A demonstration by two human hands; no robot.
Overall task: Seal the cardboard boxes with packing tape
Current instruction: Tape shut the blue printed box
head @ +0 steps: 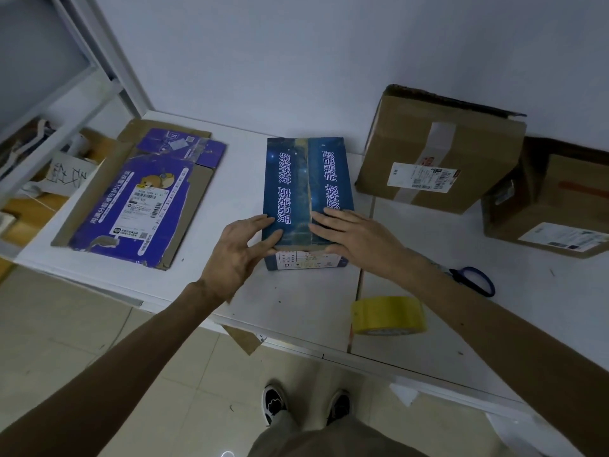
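Box [306, 186]: flaps held down; left hand [237, 250] spread-fingered, right hand [356, 232] flat, fingers together. Tape [389, 315], 5 o'clock. Risk: reaching for it frees a flap; seam gapes.

Both bare forearms are stretched forward and angled toward each other. The left hand [239, 250] is held with fingers spread and nearly straight, palm turned inward. The right hand [357, 234] is laid palm down, fingers straight, pointed leftward
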